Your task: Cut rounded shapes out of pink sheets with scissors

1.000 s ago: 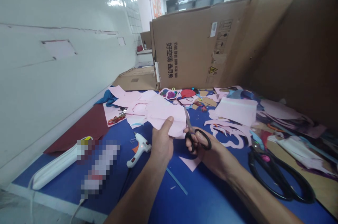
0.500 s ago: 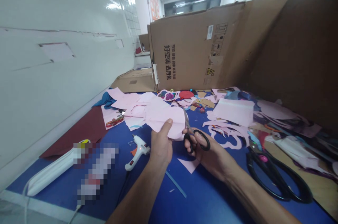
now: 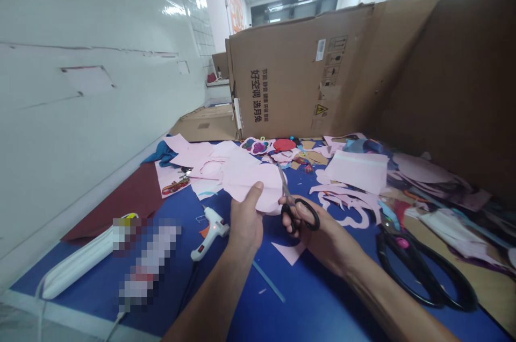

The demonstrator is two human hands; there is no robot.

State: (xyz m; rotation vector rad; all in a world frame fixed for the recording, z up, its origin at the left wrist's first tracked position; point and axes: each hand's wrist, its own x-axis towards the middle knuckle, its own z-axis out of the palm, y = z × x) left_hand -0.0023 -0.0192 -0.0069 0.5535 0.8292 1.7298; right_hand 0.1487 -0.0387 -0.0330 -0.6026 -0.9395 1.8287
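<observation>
My left hand is closed on a pink paper sheet, with the thumb on top and the fingers under it. The paper's right side has a rounded edge. In my right hand is a pair of scissors with black handle loops, the fingers through them. Their metal blades point away from me and lie at the paper's right edge. A pink offcut rests on the blue table below the hands. Left of my left hand lies a white glue gun with an orange trigger.
Large black-handled shears lie at the right. Pink scraps and coloured pieces spread across the back. A cardboard box stands behind. A white power strip and maroon sheet are at the left.
The scissor blades have shifted slightly at the paper's right edge, where a thin strip now shows beyond them. My left hand and the paper hold nearly still.
</observation>
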